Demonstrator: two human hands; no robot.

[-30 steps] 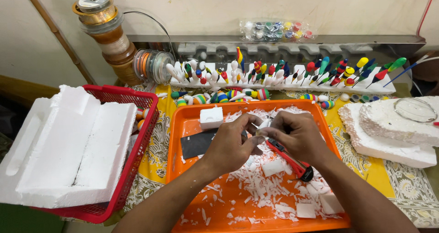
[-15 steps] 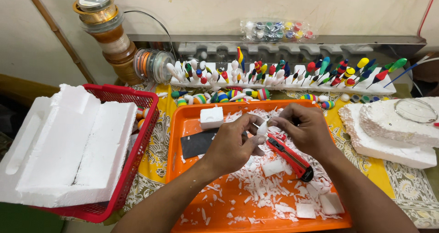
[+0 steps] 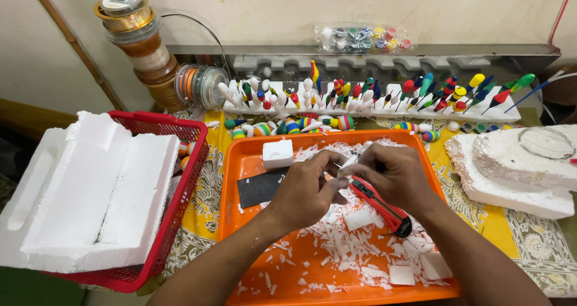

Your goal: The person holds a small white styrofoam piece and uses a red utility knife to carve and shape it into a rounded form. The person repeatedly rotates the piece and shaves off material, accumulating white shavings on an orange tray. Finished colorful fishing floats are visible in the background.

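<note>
Left hand (image 3: 306,189): over the middle of the orange tray, fingers pinched narrow on a small white foam piece (image 3: 348,163) at the hand's 1 o'clock.
Right hand (image 3: 393,174): at 3 o'clock from the left hand, fingers wrapped round one red utility knife (image 3: 378,205), its black end pointing to 5 o'clock; the fingertips also meet the foam piece.
Foam piece: one, held between both hands above the tray's centre (its exact shape is too small to tell).
Orange tray (image 3: 240,162): one, on the table, strewn with white foam shavings (image 3: 336,255) too many to count.
Foam cube (image 3: 277,153): one, at 11 o'clock on the tray; several more cut blocks lie at 5 o'clock among the shavings.
Black sheet (image 3: 259,186): one, flat on the tray, just at 9 o'clock of the left hand.
Red basket (image 3: 189,156): one, at 9 o'clock from the tray, carrying one big white foam slab (image 3: 90,192).
Foam slabs at 3 o'clock (image 3: 517,174): two stacked, with one wire ring (image 3: 546,142) on top.
Painted floats (image 3: 372,96): dozens, stuck upright in a white strip at 12 o'clock (too crowded for a sure count).
Spools (image 3: 138,36): a stack at 11 o'clock, beside one clear reel (image 3: 201,85).
</note>
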